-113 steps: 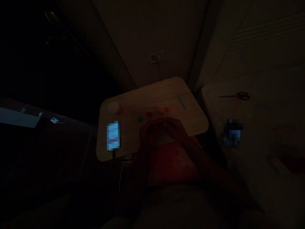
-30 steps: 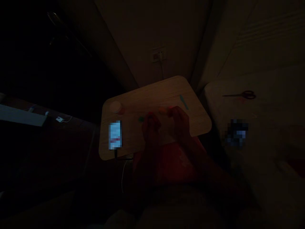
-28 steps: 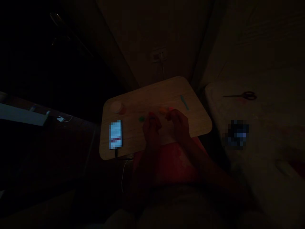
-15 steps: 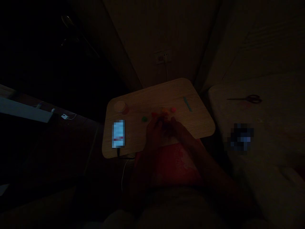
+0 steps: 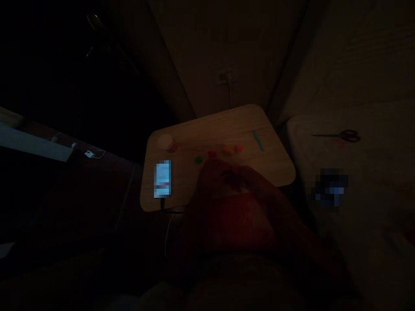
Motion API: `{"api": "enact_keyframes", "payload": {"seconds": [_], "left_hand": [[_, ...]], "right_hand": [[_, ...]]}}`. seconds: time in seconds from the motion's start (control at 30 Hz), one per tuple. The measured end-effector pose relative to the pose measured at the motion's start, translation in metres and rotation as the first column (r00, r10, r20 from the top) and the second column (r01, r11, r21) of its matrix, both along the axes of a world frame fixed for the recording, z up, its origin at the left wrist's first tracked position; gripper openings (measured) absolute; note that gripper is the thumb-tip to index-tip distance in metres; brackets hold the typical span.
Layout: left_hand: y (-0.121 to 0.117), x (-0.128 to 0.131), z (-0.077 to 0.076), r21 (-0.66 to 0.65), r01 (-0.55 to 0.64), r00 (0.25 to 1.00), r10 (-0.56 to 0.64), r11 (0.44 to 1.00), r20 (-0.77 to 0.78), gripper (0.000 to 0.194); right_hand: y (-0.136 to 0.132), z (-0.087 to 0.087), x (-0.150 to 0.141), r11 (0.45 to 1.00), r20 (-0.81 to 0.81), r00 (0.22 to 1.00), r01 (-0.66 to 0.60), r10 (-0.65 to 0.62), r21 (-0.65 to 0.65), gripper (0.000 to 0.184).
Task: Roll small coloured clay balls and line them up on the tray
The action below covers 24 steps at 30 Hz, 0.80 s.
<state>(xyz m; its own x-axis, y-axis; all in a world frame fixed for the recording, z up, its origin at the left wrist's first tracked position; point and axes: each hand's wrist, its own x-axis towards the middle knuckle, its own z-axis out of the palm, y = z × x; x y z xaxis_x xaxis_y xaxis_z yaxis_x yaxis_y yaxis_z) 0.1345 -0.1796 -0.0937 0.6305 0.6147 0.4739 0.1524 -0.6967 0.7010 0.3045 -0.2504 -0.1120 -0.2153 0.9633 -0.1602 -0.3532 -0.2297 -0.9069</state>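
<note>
Looking down at the tabletop (image 5: 214,125), holding the left hand (image 5: 212,170) and right hand (image 5: 245,173) close together, showing too dimly to tell openness or grip. Facing, on the wood, an orange lump (image 5: 228,150), a red lump (image 5: 212,154) just beyond the left hand, and a green lump (image 5: 198,160).

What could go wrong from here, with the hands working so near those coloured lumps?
The left hand sits right by the small red lump and might nudge or squash it. The thin black cable hangs over the near edge of the light wooden table; a snag could drag the lit rectangular device. In this dim light, a slip between left and right hand could go unnoticed.
</note>
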Motion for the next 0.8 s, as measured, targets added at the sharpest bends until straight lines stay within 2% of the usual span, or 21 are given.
{"api": "enact_keyframes", "payload": {"seconds": [0.1, 0.2, 0.27, 0.33, 0.37, 0.43, 0.53, 0.63, 0.7, 0.8], "left_hand": [[-0.003, 0.002, -0.005, -0.032, 0.031, 0.999, -0.03, 0.999, 0.03, 0.03], [-0.009, 0.001, -0.008, -0.191, 0.055, 0.994, -0.035, 0.98, 0.105, 0.037], [-0.012, -0.002, -0.01, -0.35, 0.107, 0.982, -0.044, 0.931, 0.183, 0.045], [-0.013, -0.003, -0.013, -0.485, 0.189, 0.959, -0.053, 0.854, 0.28, 0.06], [-0.012, -0.003, -0.015, -0.528, 0.223, 0.944, -0.046, 0.82, 0.327, 0.068], [-0.011, -0.001, -0.018, -0.565, 0.241, 0.922, -0.004, 0.789, 0.388, 0.073], [-0.011, 0.004, -0.019, -0.562, 0.089, 0.944, 0.11, 0.822, 0.31, 0.057], [-0.011, 0.006, -0.015, -0.449, -0.121, 0.966, 0.21, 0.886, 0.154, 0.038], [-0.01, 0.005, -0.014, -0.385, -0.159, 0.965, 0.225, 0.909, 0.133, 0.031], [-0.008, 0.003, -0.015, -0.382, -0.122, 0.968, 0.194, 0.916, 0.157, 0.03]], "right_hand": [[-0.002, -0.005, -0.004, 0.999, -0.005, 0.999, 0.05, -0.05, 0.012, 0.042], [-0.002, -0.007, -0.01, 0.998, -0.026, 0.998, 0.06, -0.06, 0.021, 0.044], [-0.002, -0.006, -0.012, 0.998, -0.053, 0.997, 0.061, -0.059, 0.034, 0.043], [-0.001, -0.005, -0.013, 0.997, -0.066, 0.995, 0.076, -0.074, 0.026, 0.045], [-0.001, -0.004, -0.013, 0.995, -0.056, 0.994, 0.096, -0.094, 0.019, 0.047], [0.0, -0.003, -0.012, 0.988, 0.016, 0.988, 0.151, -0.151, 0.016, 0.051], [0.001, -0.004, -0.012, 0.969, 0.223, 0.944, 0.231, -0.244, 0.085, 0.046], [0.001, -0.006, -0.011, 0.934, 0.376, 0.86, 0.278, -0.345, 0.223, 0.037], [0.0, -0.008, -0.011, 0.915, 0.398, 0.831, 0.295, -0.388, 0.276, 0.034], [-0.001, -0.01, -0.01, 0.906, 0.379, 0.832, 0.312, -0.406, 0.285, 0.033]]}}
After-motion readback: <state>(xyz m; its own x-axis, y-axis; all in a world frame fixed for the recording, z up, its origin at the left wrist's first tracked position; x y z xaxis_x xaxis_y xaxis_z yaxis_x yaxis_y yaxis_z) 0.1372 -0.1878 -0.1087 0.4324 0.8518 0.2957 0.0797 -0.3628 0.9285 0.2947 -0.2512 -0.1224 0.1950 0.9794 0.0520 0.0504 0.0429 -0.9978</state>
